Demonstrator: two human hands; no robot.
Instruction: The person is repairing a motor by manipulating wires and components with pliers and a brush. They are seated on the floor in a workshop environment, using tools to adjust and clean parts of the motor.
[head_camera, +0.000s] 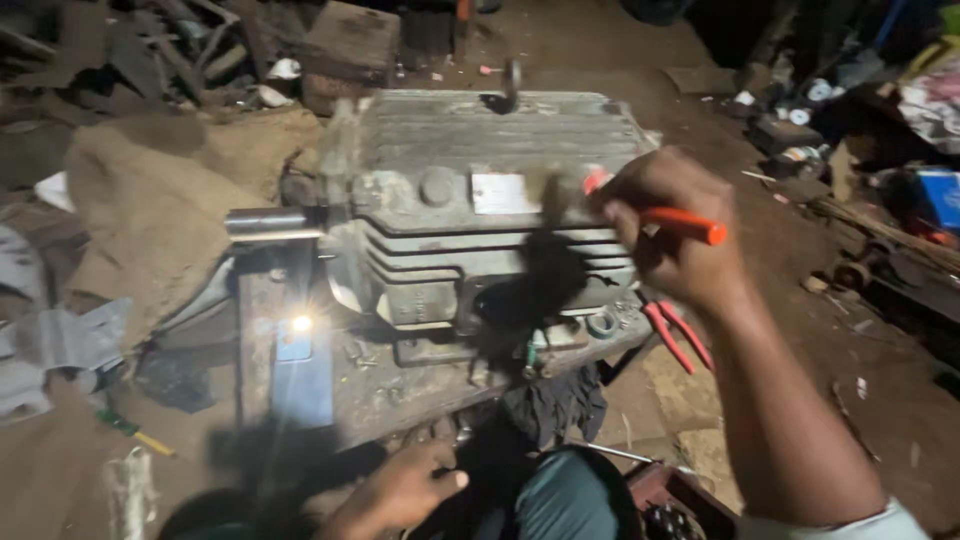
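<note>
My left hand lay nearest me, below the big grey motor, fingers curled and holding nothing. My right hand squeezed an orange-handled tool against the motor's right end. Red pliers lay just under that end.

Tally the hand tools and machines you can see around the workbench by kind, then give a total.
Electric motor: 1
Orange-handled tool held in right hand: 1
Red-handled pliers: 1
Yellow-and-green screwdriver on the floor: 1
Total: 4
</note>
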